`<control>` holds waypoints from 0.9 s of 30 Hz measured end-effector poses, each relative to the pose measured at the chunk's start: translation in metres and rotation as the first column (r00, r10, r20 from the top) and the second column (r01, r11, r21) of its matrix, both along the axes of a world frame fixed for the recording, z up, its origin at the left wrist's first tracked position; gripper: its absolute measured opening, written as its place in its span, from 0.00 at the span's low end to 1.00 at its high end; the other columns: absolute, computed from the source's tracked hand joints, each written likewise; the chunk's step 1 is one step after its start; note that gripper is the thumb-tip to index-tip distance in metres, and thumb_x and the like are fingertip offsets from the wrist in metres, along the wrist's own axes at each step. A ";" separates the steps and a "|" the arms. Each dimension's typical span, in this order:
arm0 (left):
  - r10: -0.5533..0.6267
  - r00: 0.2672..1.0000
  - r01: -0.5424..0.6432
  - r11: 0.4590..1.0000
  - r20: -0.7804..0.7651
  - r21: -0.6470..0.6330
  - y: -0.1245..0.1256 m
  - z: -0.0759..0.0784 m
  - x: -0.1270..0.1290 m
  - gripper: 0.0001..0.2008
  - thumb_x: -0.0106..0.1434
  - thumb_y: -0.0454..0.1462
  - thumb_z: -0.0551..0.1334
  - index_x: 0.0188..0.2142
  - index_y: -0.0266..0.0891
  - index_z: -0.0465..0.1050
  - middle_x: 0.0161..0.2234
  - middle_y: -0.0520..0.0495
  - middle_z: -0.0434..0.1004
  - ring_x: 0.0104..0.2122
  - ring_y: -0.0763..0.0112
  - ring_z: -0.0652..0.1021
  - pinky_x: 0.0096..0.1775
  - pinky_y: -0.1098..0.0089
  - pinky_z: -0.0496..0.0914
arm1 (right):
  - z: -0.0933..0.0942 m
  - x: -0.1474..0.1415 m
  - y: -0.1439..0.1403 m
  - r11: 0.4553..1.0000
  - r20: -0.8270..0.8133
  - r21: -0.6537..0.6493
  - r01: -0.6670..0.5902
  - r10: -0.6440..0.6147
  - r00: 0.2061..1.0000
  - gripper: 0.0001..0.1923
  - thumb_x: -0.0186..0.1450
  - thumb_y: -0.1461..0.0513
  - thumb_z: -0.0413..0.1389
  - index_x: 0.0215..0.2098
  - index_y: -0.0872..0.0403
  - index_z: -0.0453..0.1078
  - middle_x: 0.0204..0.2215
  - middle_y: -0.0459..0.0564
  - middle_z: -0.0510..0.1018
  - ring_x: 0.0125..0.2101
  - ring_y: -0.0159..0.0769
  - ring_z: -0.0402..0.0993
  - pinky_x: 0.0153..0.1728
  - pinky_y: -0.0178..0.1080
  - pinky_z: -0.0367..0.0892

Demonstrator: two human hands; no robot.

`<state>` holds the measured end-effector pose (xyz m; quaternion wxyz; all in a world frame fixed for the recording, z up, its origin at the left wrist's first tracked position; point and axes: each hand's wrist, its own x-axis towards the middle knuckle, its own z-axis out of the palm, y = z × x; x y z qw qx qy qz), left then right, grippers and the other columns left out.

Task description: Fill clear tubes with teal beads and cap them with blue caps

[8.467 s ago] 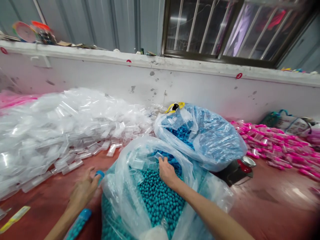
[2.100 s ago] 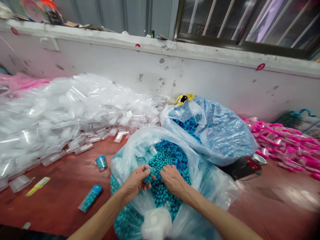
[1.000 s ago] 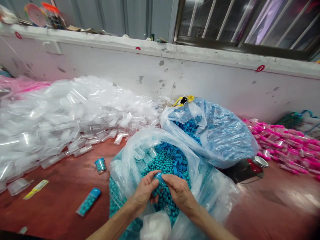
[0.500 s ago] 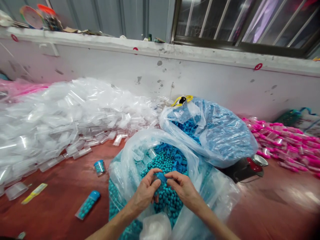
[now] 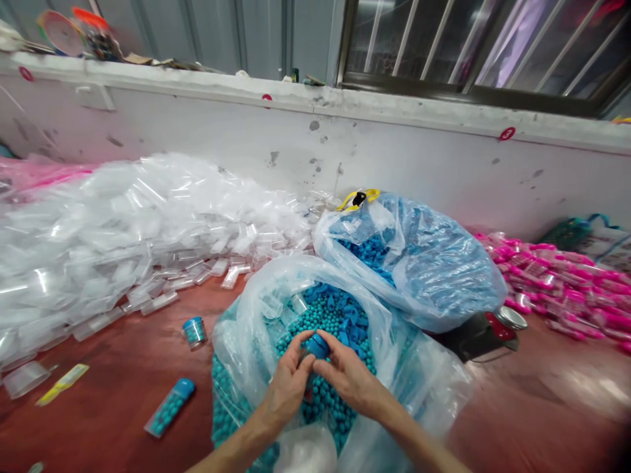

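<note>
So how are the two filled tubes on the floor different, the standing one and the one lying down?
The near tube lies on its side, tilted, and shows its whole length; the far tube stands upright and looks short, seen from above. The near tube is closer to the camera; the far tube sits closer to the pile of empty tubes. Both hold teal balls, have blue caps and lie left of the bag.

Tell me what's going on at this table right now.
A person's left hand grips a clear tube of teal beads while the right hand presses a blue cap onto its top, above an open bag of teal beads. Two capped tubes lie on the red table, beside a heap of empty clear tubes.
</note>
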<state>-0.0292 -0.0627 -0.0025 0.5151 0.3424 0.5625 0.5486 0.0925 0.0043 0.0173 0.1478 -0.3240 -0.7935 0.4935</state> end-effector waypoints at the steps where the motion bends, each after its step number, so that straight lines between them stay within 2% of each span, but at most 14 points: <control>1: 0.018 1.000 -0.018 1.000 0.019 0.007 0.000 -0.001 0.001 0.24 0.57 0.43 0.55 0.52 0.40 0.57 0.23 0.57 0.62 0.19 0.78 0.64 0.23 0.75 0.61 | 0.001 -0.001 -0.004 0.999 0.044 0.029 -0.021 0.020 0.999 0.37 0.55 0.58 0.55 0.59 0.57 0.48 0.46 0.55 0.68 0.46 0.44 0.65 0.45 0.45 0.62; 3: 0.017 0.998 -0.019 0.999 0.062 0.035 -0.001 -0.003 0.001 0.24 0.56 0.41 0.57 0.52 0.39 0.58 0.27 0.54 0.67 0.27 0.75 0.68 0.32 0.74 0.63 | 0.003 -0.002 -0.010 0.994 0.127 0.104 -0.046 0.033 0.991 0.49 0.47 0.58 0.62 0.61 0.57 0.42 0.54 0.60 0.58 0.55 0.50 0.53 0.51 0.48 0.55; 4: 0.006 0.997 -0.010 0.999 0.079 0.049 -0.001 -0.004 0.000 0.23 0.56 0.41 0.58 0.51 0.39 0.59 0.29 0.53 0.68 0.30 0.74 0.69 0.35 0.74 0.63 | 0.002 -0.004 -0.011 0.989 0.167 0.135 -0.060 0.037 0.985 0.52 0.45 0.58 0.63 0.61 0.58 0.41 0.55 0.62 0.56 0.55 0.52 0.51 0.51 0.50 0.54; 5: -0.007 0.996 0.002 0.998 0.087 0.059 -0.001 -0.005 -0.001 0.23 0.55 0.40 0.58 0.51 0.40 0.60 0.30 0.53 0.69 0.32 0.73 0.69 0.37 0.73 0.62 | 0.001 -0.005 -0.012 0.984 0.193 0.162 -0.071 0.039 0.980 0.52 0.45 0.58 0.63 0.61 0.59 0.41 0.54 0.63 0.57 0.54 0.53 0.54 0.50 0.50 0.56; 8: -0.009 0.997 0.004 0.998 0.081 0.063 0.002 -0.006 -0.002 0.19 0.55 0.41 0.59 0.47 0.39 0.63 0.27 0.54 0.68 0.29 0.74 0.68 0.35 0.74 0.61 | -0.004 -0.010 -0.013 0.953 0.154 0.299 -0.041 -0.006 0.988 0.45 0.48 0.57 0.60 0.59 0.60 0.46 0.49 0.63 0.63 0.47 0.51 0.64 0.44 0.49 0.62; 11: 0.053 0.995 -0.057 0.997 0.085 0.043 0.008 0.001 0.000 0.17 0.53 0.40 0.59 0.42 0.39 0.64 0.23 0.56 0.65 0.25 0.76 0.66 0.30 0.75 0.60 | -0.009 -0.014 -0.012 0.887 0.064 0.462 0.017 -0.052 0.997 0.38 0.50 0.59 0.57 0.56 0.61 0.50 0.45 0.61 0.65 0.44 0.49 0.65 0.40 0.47 0.65; 14: 0.104 0.992 -0.106 0.994 0.074 0.017 0.016 0.009 0.003 0.16 0.52 0.40 0.59 0.41 0.39 0.63 0.22 0.57 0.63 0.22 0.77 0.66 0.27 0.76 0.59 | -0.011 -0.017 -0.007 0.837 0.032 0.546 0.031 -0.057 0.998 0.38 0.50 0.58 0.57 0.56 0.59 0.50 0.42 0.59 0.66 0.42 0.49 0.67 0.37 0.47 0.66; 17: 0.103 0.995 -0.103 0.995 -0.006 0.008 0.021 0.011 0.003 0.14 0.53 0.39 0.58 0.40 0.39 0.64 0.20 0.58 0.62 0.19 0.79 0.63 0.23 0.77 0.57 | -0.010 -0.019 -0.005 0.833 0.024 0.551 0.057 -0.084 0.996 0.40 0.50 0.56 0.57 0.56 0.60 0.49 0.42 0.60 0.66 0.42 0.50 0.67 0.37 0.47 0.66; 19: 0.088 0.991 -0.085 0.996 -0.098 0.036 0.020 0.009 0.000 0.13 0.54 0.38 0.57 0.39 0.39 0.65 0.20 0.57 0.62 0.20 0.78 0.63 0.23 0.77 0.58 | -0.009 -0.021 -0.009 0.865 0.059 0.499 0.049 -0.091 0.994 0.40 0.50 0.56 0.57 0.57 0.61 0.48 0.43 0.61 0.65 0.42 0.50 0.67 0.37 0.47 0.66; 21: 0.043 0.981 -0.031 0.997 -0.187 0.066 0.012 0.008 -0.009 0.12 0.54 0.37 0.57 0.39 0.38 0.65 0.23 0.55 0.65 0.22 0.78 0.65 0.26 0.77 0.60 | -0.009 -0.022 -0.016 0.910 0.115 0.415 -0.017 -0.034 0.993 0.42 0.52 0.57 0.57 0.59 0.60 0.44 0.46 0.61 0.64 0.43 0.49 0.67 0.38 0.46 0.66; 24: -0.054 0.951 0.053 0.999 -0.306 -0.009 -0.011 0.012 -0.035 0.15 0.56 0.41 0.56 0.43 0.39 0.64 0.23 0.56 0.65 0.19 0.78 0.64 0.23 0.77 0.61 | -0.011 -0.019 -0.023 0.931 0.160 0.332 -0.152 0.103 0.982 0.44 0.54 0.56 0.57 0.62 0.56 0.38 0.52 0.61 0.61 0.46 0.48 0.66 0.42 0.44 0.63; 25: -0.063 0.930 0.044 0.997 -0.361 -0.062 -0.020 0.015 -0.048 0.17 0.57 0.43 0.55 0.45 0.40 0.63 0.22 0.57 0.64 0.17 0.79 0.62 0.20 0.77 0.59 | -0.011 -0.017 -0.022 0.927 0.166 0.329 -0.181 0.131 0.977 0.43 0.55 0.56 0.56 0.62 0.56 0.39 0.52 0.61 0.61 0.46 0.47 0.66 0.42 0.44 0.63; 27: -0.031 0.844 -0.044 0.991 -0.536 -0.128 -0.040 0.022 -0.076 0.19 0.57 0.45 0.54 0.47 0.42 0.62 0.22 0.56 0.64 0.17 0.77 0.64 0.20 0.76 0.60 | -0.013 -0.014 -0.016 0.919 0.188 0.335 -0.209 0.152 0.970 0.33 0.58 0.58 0.54 0.59 0.55 0.50 0.47 0.57 0.68 0.45 0.44 0.67 0.43 0.42 0.62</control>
